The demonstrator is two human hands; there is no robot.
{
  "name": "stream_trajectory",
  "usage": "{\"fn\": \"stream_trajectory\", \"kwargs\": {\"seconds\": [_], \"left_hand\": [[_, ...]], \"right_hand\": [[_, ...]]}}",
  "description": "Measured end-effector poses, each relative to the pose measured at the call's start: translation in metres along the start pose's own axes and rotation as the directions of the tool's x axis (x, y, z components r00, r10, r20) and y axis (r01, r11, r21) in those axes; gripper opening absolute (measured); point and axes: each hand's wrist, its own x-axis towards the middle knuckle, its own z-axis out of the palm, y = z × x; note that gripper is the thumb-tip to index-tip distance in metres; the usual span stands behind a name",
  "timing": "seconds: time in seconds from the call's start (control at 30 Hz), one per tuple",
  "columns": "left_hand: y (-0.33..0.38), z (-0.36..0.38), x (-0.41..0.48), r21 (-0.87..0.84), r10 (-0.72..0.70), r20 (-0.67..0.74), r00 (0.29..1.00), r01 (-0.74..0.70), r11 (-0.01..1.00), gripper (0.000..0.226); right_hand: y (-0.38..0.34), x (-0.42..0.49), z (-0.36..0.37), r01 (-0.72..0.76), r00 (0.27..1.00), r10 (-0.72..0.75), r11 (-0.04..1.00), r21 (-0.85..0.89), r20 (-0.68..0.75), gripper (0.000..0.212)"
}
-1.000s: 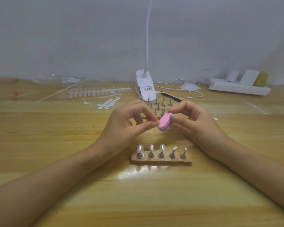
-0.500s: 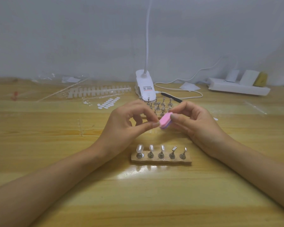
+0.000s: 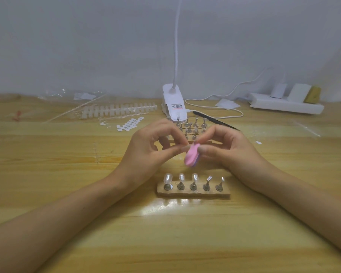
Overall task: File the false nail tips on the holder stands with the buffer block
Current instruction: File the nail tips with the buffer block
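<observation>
Currently, my right hand (image 3: 230, 152) pinches the pink buffer block (image 3: 192, 155) between thumb and forefinger at its upper end, with the other fingers curled behind. The block is held off the table (image 3: 67, 194). It is tilted, with its pink face toward me and a purple layer showing along the lower edge.

My left hand (image 3: 148, 152) faces it. Thumb and forefinger are closed together right at the block's upper end, and the other fingers are curled. They appear to pinch a small piece against the block, but it is hidden between the fingertips and I cannot identify it.

Directly below the block, on my side of it, the wooden holder base (image 3: 193, 194) lies flat on the table. It carries five metal stands (image 3: 180, 186) in a single row. The three stands on the left bear pale, glossy false nail tips (image 3: 168, 178).

Beyond my hands stands a second group of spare stands (image 3: 194, 125), partly covered by my fingers. Behind them sits the white lamp base (image 3: 174, 107), its neck rising out of view. A white cable (image 3: 215, 111) loops toward the power strip (image 3: 283, 106) at the right, near the wall. A slender black tool (image 3: 217, 122) lies just right of the spare stands. To the left lie a strip of clear tips (image 3: 118, 110) and a cluster of white oval pads (image 3: 130, 123).
</observation>
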Motion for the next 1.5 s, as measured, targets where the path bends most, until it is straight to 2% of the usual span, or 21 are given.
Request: {"fn": "stream_trajectory", "kwargs": {"seconds": [0.03,0.13,0.17,0.27,0.37,0.4,0.5,0.6,0.67,0.93,1.07,1.1,1.2,1.33,1.43,1.5], "left_hand": [[0.0001,0.0,-0.0001,0.001,0.008,0.003,1.0,-0.008,1.0,0.013],[0.0,0.0,0.0002,0.011,-0.004,-0.003,1.0,0.004,1.0,0.014],[-0.0002,0.0,0.0003,0.014,-0.009,-0.01,1.0,0.009,1.0,0.014],[0.0008,0.0004,0.0003,0.024,0.001,-0.017,1.0,-0.001,1.0,0.016],[0.0013,0.0005,0.0006,0.025,0.006,0.006,1.0,-0.006,1.0,0.011],[0.0009,0.0003,0.0005,0.025,0.006,0.006,1.0,-0.007,1.0,0.011],[0.0,-0.0001,0.0005,0.038,0.006,-0.006,1.0,-0.006,0.999,0.014],[0.0003,0.0,0.0005,0.041,0.006,-0.002,1.0,-0.005,0.999,0.015],[0.0005,0.0002,-0.0003,0.043,0.016,0.006,1.0,-0.016,0.999,0.014],[0.0013,0.0007,0.0002,0.051,0.019,-0.007,1.0,-0.018,0.999,0.014],[0.001,0.0014,-0.0001,0.056,0.017,0.041,0.999,-0.02,0.998,0.008],[0.0011,0.0011,-0.0001,0.053,0.025,0.035,0.999,-0.026,0.998,0.01],[0.0009,0.0008,0.0002,0.069,0.045,0.021,0.999,-0.047,0.997,0.014],[-0.0002,0.0006,0.0006,0.04,0.019,0.038,0.999,-0.021,0.999,0.013],[0.0,0.0001,0.001,0.051,0.021,0.021,1.0,-0.022,0.998,0.013],[0.0004,0.0006,0.0005,0.05,0.024,0.037,0.999,-0.026,0.998,0.013]], "right_hand": [[0.0003,-0.0006,0.0013,0.003,0.999,-0.002,1.0,-0.017,0.035,0.012],[0.0006,-0.0001,0.0014,0.057,0.996,-0.053,0.997,0.046,-0.076,0.012],[0.0004,-0.0003,0.001,0.048,0.997,-0.045,0.997,0.052,-0.069,0.012],[0.0006,-0.0023,0.002,-0.001,0.997,0.001,1.0,0.0,0.079,0.012],[-0.0002,0.0002,0.0003,0.051,0.994,-0.047,0.998,0.038,-0.096,0.014],[-0.0004,0.001,-0.0008,0.038,0.994,-0.033,0.998,0.049,-0.1,0.013],[-0.0004,-0.0015,0.0016,-0.02,0.997,0.021,1.0,-0.009,0.068,0.012],[-0.0005,-0.0002,0.0013,0.036,0.997,-0.033,0.998,0.046,-0.073,0.009],[-0.0003,0.0013,-0.0005,0.02,0.996,-0.012,0.995,0.096,-0.089,0.009],[0.0001,-0.0005,0.0004,-0.001,1.0,0.002,1.0,-0.018,0.013,0.012],[0.0005,0.0007,-0.0007,0.019,0.993,-0.016,0.999,0.026,-0.118,0.012],[0.0005,0.0007,-0.0011,0.01,0.992,-0.006,1.0,0.028,-0.122,0.012],[-0.0009,-0.0023,0.0016,-0.02,1.0,0.02,0.999,-0.031,0.018,0.013],[-0.0004,-0.0009,0.0006,0.006,0.991,-0.007,1.0,-0.003,-0.131,0.009],[-0.0012,-0.003,0.003,-0.02,1.0,0.02,0.999,-0.028,0.018,0.011],[-0.0006,-0.0022,0.0029,0.009,0.998,-0.011,1.0,-0.029,-0.054,0.011]]}}
